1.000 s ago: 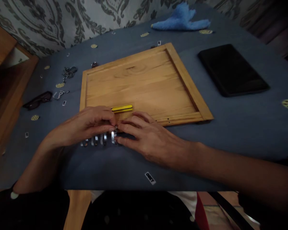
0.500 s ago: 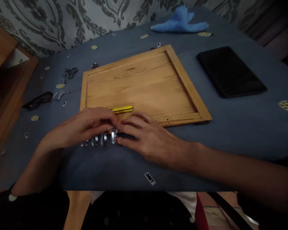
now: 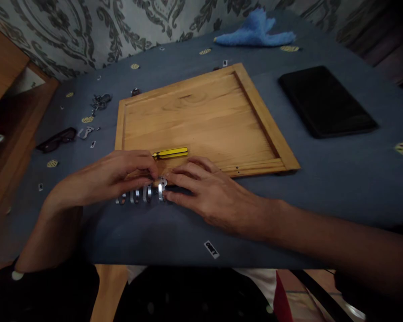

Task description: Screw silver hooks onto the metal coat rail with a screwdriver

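Note:
The wooden panel (image 3: pixel 195 116) with a raised frame lies on the table. Along its near edge stands a row of curved metal clips (image 3: pixel 135 195). My right hand (image 3: pixel 211 192) rests on that edge, thumb and forefinger closed at the rightmost metal clip (image 3: pixel 161 190). My left hand (image 3: pixel 121 174) is just left of this clip, above the other clips. Its fingers are curled towards the thumb; whatever lies between the fingertips is too small to make out. A yellow-and-black handled tool (image 3: pixel 172 153), seemingly a screwdriver, lies on the panel beyond my fingers.
At the left are sunglasses (image 3: pixel 57 139), a loose metal clip (image 3: pixel 85 132) and a pile of small dark metal parts (image 3: pixel 100 102). A black tablet (image 3: pixel 327 100) lies to the right and a blue cloth (image 3: pixel 257 31) at the back. A wooden cabinet (image 3: pixel 6 67) borders the left.
My left fingertips have drawn slightly left, away from the rightmost clip, showing more of it and of the yellow tool's tip. My right hand stays at the clip. The view has shifted slightly.

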A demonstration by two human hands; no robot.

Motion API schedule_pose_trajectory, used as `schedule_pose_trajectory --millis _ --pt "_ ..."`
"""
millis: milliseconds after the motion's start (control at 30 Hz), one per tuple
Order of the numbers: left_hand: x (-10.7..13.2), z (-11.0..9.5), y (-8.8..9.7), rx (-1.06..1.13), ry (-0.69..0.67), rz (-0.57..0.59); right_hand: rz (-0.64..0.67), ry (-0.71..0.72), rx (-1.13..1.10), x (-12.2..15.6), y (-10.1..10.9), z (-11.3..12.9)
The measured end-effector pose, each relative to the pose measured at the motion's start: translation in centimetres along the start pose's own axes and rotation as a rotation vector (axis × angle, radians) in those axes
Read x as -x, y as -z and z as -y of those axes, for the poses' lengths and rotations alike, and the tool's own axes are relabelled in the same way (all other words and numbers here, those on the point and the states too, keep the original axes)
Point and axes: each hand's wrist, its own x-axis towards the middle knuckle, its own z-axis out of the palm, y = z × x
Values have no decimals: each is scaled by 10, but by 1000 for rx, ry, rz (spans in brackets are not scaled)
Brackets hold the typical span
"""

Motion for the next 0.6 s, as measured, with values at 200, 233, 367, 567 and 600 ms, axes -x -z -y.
schedule_pose_trajectory --millis 200,233,367,567,600 --pt "15 -26 -3 -207 -10 -187 25 4 4 0 2 0" --pt "20 -33 -10 -273 3 -251 21 5 8 0 3 0" --pt "41 -56 -63 -453 174 -460 6 17 3 -1 3 0" --pt "48 -62 -125 -658 316 -492 9 26 -8 0 0 0" --pt "47 -61 -128 -692 335 -487 14 18 -6 0 0 0"
